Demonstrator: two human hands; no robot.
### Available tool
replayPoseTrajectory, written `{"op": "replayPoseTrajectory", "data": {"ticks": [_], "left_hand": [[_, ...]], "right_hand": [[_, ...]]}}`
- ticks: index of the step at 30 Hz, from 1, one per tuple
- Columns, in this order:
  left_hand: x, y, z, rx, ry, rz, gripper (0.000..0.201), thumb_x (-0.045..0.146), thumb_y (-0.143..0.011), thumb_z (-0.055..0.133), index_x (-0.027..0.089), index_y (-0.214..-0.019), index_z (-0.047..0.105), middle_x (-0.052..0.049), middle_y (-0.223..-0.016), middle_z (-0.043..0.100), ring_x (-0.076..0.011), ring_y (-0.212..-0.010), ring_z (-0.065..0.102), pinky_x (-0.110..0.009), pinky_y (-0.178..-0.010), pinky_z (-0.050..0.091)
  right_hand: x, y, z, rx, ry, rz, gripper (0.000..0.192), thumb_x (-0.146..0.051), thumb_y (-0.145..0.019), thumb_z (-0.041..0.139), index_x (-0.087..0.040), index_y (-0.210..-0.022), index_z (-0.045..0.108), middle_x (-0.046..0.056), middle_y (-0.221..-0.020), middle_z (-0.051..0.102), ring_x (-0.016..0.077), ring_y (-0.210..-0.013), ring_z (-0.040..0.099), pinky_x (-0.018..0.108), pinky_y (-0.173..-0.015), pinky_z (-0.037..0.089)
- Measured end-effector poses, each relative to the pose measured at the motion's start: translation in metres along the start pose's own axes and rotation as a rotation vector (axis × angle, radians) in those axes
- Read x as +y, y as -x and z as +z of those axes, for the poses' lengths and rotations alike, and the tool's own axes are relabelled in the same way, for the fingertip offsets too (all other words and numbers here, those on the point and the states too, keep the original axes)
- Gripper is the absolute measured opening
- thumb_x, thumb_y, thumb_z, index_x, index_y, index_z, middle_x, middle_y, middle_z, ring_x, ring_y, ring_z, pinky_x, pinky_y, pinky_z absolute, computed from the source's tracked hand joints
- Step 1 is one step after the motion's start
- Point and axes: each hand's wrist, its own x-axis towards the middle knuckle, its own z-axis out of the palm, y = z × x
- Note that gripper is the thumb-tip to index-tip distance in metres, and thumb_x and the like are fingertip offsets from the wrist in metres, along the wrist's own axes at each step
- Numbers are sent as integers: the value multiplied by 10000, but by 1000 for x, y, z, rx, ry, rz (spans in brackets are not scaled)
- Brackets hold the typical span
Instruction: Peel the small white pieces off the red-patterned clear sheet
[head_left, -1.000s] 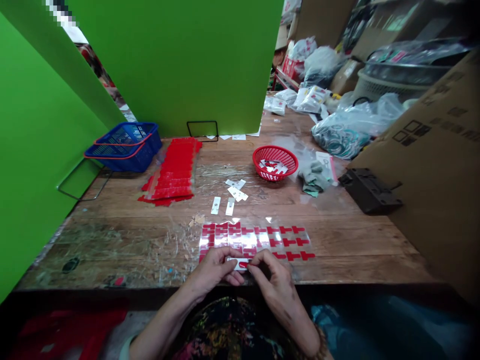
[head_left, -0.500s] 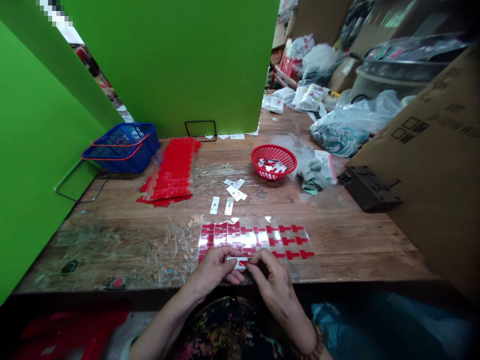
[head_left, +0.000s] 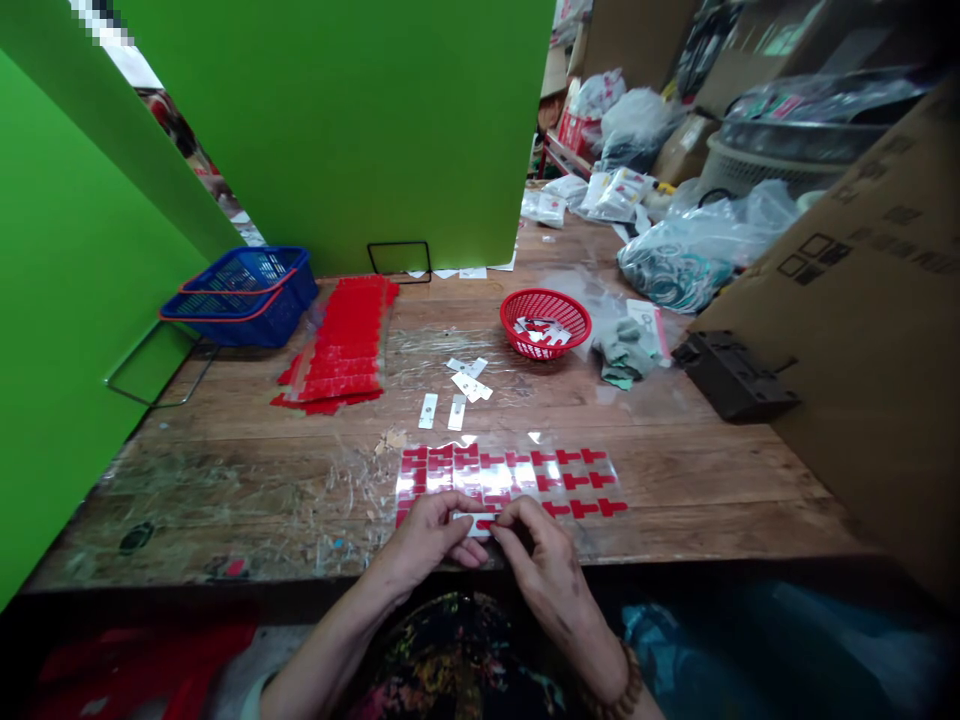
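Near the table's front edge, my left hand [head_left: 431, 532] is closed on a small white rectangular piece [head_left: 474, 533], gripping its left end between thumb and fingers. My right hand [head_left: 544, 550] pinches at the right end of that piece, where a small red sticker [head_left: 484, 524] lies across its face. How far the sticker is pressed down cannot be made out. Just beyond my hands, a clear sheet of red T-shaped stickers [head_left: 550, 482] lies flat, partly covered by my fingers. Several loose white pieces [head_left: 471, 386] lie behind the sheet, some overlapping.
A red round basket [head_left: 546, 322] holds white and red pieces. Left of it are a stack of red sheets [head_left: 341, 340] and a blue basket [head_left: 259, 310]. A grey-green cloth [head_left: 624, 355], a dark metal block [head_left: 733, 376] and a cardboard box [head_left: 862, 300] stand right. Green panels [head_left: 360, 120] rise behind.
My hands stay in nearly the same place on the white piece, with only a slight shift of the right fingers at the red sticker. The camera view has moved very slightly.
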Motion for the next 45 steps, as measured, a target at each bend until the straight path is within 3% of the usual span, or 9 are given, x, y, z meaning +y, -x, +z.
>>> {"op": "replayPoseTrajectory", "data": {"ticks": [15, 25, 29, 37, 45], "left_hand": [[-12, -11, -4, 22, -47, 48, 240, 277, -705, 664, 122, -860, 567, -38, -574, 683, -122, -501, 634, -215, -537, 489], [-7, -13, 1, 127, -13, 151, 276, 278, -657, 683, 100, -852, 604, -36, -533, 671, -134, -473, 623, -230, -519, 494], [-4, -11, 1, 133, 5, 143, 273, 263, -656, 688, 97, -858, 608, -44, -553, 678, -137, -488, 630, -229, -530, 497], [-5, -10, -2, 104, 84, 84, 355, 255, -631, 724, 94, -923, 606, -57, -592, 690, -140, -529, 646, -227, -569, 507], [-9, -10, -2, 116, 107, 75, 336, 232, -660, 695, 96, -950, 593, -68, -605, 703, -135, -538, 651, -227, -587, 520]], "right_hand": [[-2, -1, 2, 4, -8, 3, 111, -152, -831, 453, -190, -735, 494, 2, -720, 497, 146, -686, 466, 244, -636, 370], [-2, 1, 13, 118, -130, 129, 81, -153, -791, 508, -189, -735, 555, 3, -759, 561, 163, -775, 517, 248, -709, 397], [-4, -1, 14, 166, -154, 94, 78, -151, -776, 525, -188, -718, 561, 14, -811, 548, 164, -808, 514, 258, -741, 400], [-12, -5, 10, 111, -234, 167, 125, -175, -844, 439, -183, -758, 529, -13, -706, 546, 135, -678, 513, 225, -623, 404], [-11, -7, 9, 96, -167, 189, 113, -179, -849, 421, -191, -768, 498, -21, -688, 528, 127, -635, 494, 218, -573, 385]]}}
